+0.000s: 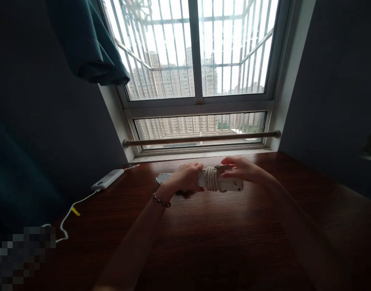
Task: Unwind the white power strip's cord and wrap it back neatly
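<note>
A long white power strip lies crosswise over the dark wooden tabletop, with its white cord wound round the middle in several turns. My left hand is closed over the strip, left of the coil; the strip's far left end shows past the wrist. At the right of the coil, my right hand pinches a greyish piece at the cord's end, probably the plug, just above the strip. The fingers partly hide that piece, so its shape is unclear.
Another white power strip lies near the left wall, its cord running toward the front with a yellow tag. The wooden top reaches a barred window with a horizontal rail. A teal curtain hangs upper left.
</note>
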Demonstrator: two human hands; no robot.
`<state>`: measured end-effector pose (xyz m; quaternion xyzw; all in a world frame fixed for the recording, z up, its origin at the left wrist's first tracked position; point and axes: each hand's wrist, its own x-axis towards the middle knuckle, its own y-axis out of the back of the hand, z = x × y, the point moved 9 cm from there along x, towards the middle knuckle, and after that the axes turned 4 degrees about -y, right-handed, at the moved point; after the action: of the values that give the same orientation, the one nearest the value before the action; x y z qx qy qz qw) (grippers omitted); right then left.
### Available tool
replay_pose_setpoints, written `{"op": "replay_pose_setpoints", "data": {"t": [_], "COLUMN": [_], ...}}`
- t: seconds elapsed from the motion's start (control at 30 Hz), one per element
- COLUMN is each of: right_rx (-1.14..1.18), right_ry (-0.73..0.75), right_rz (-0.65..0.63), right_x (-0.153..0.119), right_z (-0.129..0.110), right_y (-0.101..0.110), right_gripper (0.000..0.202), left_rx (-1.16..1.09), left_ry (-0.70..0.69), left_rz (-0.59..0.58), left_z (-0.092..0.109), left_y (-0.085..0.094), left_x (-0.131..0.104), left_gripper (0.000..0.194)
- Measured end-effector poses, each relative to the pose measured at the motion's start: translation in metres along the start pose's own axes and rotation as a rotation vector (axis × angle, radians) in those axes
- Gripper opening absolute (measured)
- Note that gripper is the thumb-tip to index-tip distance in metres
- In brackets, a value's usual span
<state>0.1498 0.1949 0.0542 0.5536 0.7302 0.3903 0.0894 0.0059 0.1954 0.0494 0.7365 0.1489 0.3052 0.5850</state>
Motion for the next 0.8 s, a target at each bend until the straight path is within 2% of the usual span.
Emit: {"op": "replay_pose_setpoints", "data": {"t": [0.07, 0.13, 0.2, 0.3, 0.37, 0.47, 0.7, 0.8], "right_rx": [0.086, 0.107, 0.081, 0.089, 0.082, 0.105, 0.444, 0.496], "right_ry": [0.105, 0.165, 0.155, 0.128, 0.160, 0.208, 0.143, 0.152], "right_rz": [-0.038, -0.086, -0.090, -0.028, 0.008, -0.003, -0.024, -0.028], "right_x": [-0.002, -0.003, -0.001, 0.005, 0.007, 0.007, 0.010, 0.009], "right_z": [-0.012, -0.017, -0.010, 0.002, 0.004, 0.002, 0.011, 0.009], "right_y": [-0.004, -0.010, -0.012, -0.008, -0.007, -0.011, -0.011, -0.009], "right_gripper": [0.054, 0.053, 0.045, 0.039, 0.035, 0.031, 0.040, 0.040], "left_rx": [0.016, 0.022, -0.004, -0.036, -0.035, -0.014, 0.007, -0.028], "left_ry": [-0.023, -0.028, -0.021, 0.014, 0.038, 0.043, 0.084, 0.093], "left_rz": [0.009, -0.005, -0.025, -0.034, -0.039, -0.034, 0.017, 0.019], "left_z": [0.005, 0.006, 0.005, -0.001, -0.005, -0.009, -0.019, -0.021], "left_y": [0.000, -0.001, -0.002, -0.002, -0.002, -0.002, 0.009, 0.011], "left_x": [0.000, -0.001, -0.003, -0.005, -0.007, -0.010, -0.017, -0.018], "left_gripper": [0.051, 0.052, 0.051, 0.049, 0.049, 0.051, 0.053, 0.054]}}
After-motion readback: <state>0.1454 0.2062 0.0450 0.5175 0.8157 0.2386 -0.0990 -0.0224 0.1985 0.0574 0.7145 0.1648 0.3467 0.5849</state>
